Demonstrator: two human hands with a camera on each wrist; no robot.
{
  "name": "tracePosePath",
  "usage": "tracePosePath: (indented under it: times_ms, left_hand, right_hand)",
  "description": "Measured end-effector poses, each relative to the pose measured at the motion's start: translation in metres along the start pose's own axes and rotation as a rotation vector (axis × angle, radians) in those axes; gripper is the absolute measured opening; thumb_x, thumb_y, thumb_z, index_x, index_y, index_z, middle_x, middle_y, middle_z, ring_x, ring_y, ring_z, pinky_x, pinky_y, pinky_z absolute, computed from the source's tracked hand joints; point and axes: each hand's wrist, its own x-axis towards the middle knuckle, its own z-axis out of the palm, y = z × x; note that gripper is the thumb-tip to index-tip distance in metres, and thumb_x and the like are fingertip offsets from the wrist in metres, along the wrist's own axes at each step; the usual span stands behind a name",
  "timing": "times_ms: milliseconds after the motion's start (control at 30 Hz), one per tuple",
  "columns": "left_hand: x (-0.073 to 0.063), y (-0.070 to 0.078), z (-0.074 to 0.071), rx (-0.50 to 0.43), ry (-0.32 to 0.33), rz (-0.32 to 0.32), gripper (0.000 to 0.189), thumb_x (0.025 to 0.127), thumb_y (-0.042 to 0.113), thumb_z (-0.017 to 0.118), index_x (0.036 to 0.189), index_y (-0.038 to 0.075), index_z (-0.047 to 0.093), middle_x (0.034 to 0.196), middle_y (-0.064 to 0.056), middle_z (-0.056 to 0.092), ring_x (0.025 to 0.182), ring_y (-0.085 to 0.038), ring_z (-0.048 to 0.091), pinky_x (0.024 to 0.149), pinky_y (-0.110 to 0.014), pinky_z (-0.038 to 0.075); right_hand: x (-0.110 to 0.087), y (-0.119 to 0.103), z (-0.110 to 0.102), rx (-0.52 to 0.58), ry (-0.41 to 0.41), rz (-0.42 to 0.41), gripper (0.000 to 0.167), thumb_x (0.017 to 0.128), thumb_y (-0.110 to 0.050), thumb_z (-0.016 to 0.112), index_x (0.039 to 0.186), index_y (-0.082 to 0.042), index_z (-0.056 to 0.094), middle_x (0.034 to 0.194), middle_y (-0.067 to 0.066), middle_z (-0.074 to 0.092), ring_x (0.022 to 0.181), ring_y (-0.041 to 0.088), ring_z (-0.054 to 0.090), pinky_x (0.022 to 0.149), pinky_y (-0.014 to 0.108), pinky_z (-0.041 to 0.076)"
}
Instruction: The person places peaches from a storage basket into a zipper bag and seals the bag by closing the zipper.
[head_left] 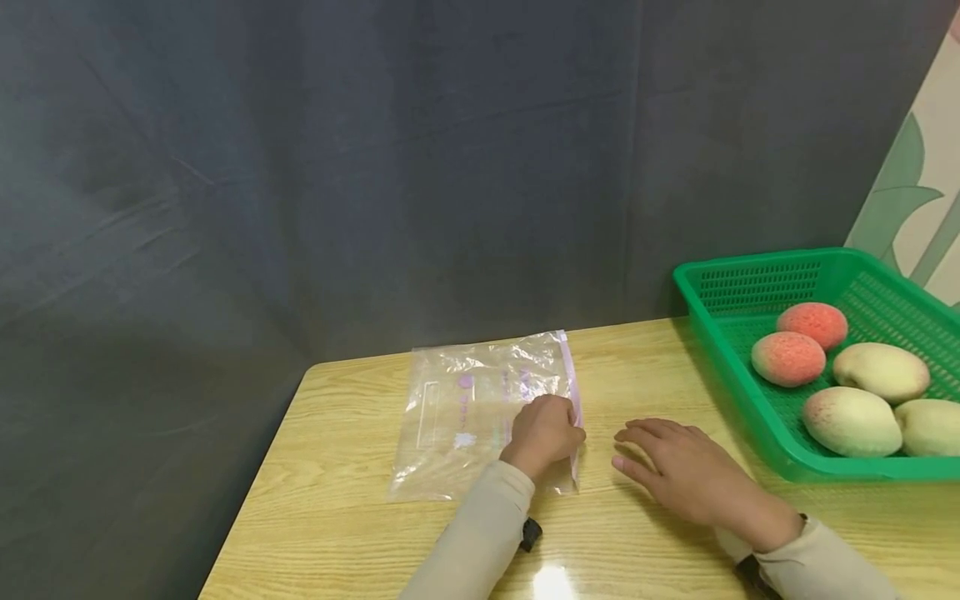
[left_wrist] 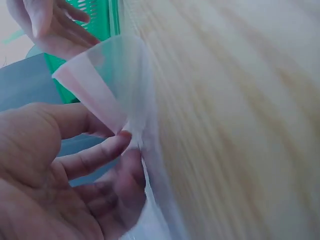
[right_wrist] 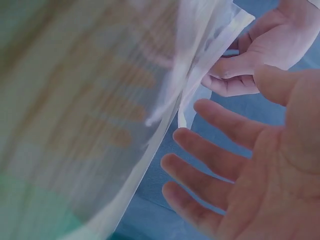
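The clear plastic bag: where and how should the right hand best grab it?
Probably by the purple edge, pinched from the right: the clear plastic bag lies mostly flat, but the left hand pinches that edge, its lip raised, and the right hand is just beyond it.

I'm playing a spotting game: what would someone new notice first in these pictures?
Probably the bright green basket on the right, with two reddish fruits and three pale fruits showing inside. Next, the clear bag on the wooden table, its purple edge pinched by the left hand. The right hand is between bag and basket.
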Motion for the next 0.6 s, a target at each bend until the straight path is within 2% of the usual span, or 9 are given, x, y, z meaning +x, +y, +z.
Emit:
tracePosePath:
  times_ms: [133,233,333,467,600]
  left_hand:
    - [-0.005,0.000,-0.001,-0.127,-0.011,-0.015,0.027,0.086,0.019,0.072,0.070,0.014,0.051,0.063,0.003,0.048,0.053,-0.012,0.045,0.044,-0.022,0.038]
    - [-0.008,0.002,-0.002,-0.159,0.003,-0.008,0.024,0.086,0.016,0.073,0.073,0.012,0.053,0.062,0.002,0.047,0.052,-0.012,0.044,0.042,-0.021,0.038]
    - [-0.011,0.003,-0.003,-0.157,0.031,-0.004,0.021,0.085,0.016,0.075,0.076,0.012,0.056,0.066,0.002,0.053,0.056,-0.011,0.049,0.046,-0.019,0.042]
    - [-0.015,0.002,-0.003,-0.137,0.102,0.034,0.020,0.085,0.014,0.076,0.077,0.012,0.057,0.069,0.002,0.058,0.059,-0.010,0.054,0.048,-0.017,0.045]
    - [-0.020,0.002,-0.005,-0.092,0.226,0.130,0.016,0.085,0.010,0.073,0.080,0.011,0.058,0.068,0.001,0.061,0.057,-0.009,0.052,0.045,-0.014,0.041]
  right_hand:
    - [0.002,0.000,-0.001,0.044,-0.010,0.033,0.039,0.100,-0.047,0.054,0.120,-0.016,0.067,0.124,0.010,0.068,0.115,0.036,0.064,0.091,0.060,0.054]
    - [0.004,0.000,-0.002,0.085,-0.017,0.060,0.041,0.100,-0.048,0.054,0.122,-0.015,0.067,0.124,0.010,0.068,0.115,0.036,0.065,0.094,0.059,0.055]
    - [0.006,0.000,-0.003,0.144,-0.032,0.088,0.044,0.101,-0.048,0.052,0.124,-0.014,0.066,0.125,0.010,0.068,0.117,0.035,0.064,0.096,0.058,0.055]
    - [0.012,0.001,-0.004,0.242,-0.050,0.118,0.046,0.101,-0.048,0.050,0.126,-0.011,0.065,0.121,0.009,0.071,0.109,0.029,0.069,0.091,0.054,0.058]
    - [0.021,0.004,-0.002,0.358,-0.062,0.145,0.046,0.102,-0.046,0.051,0.126,-0.009,0.064,0.119,0.009,0.071,0.102,0.026,0.070,0.085,0.048,0.060]
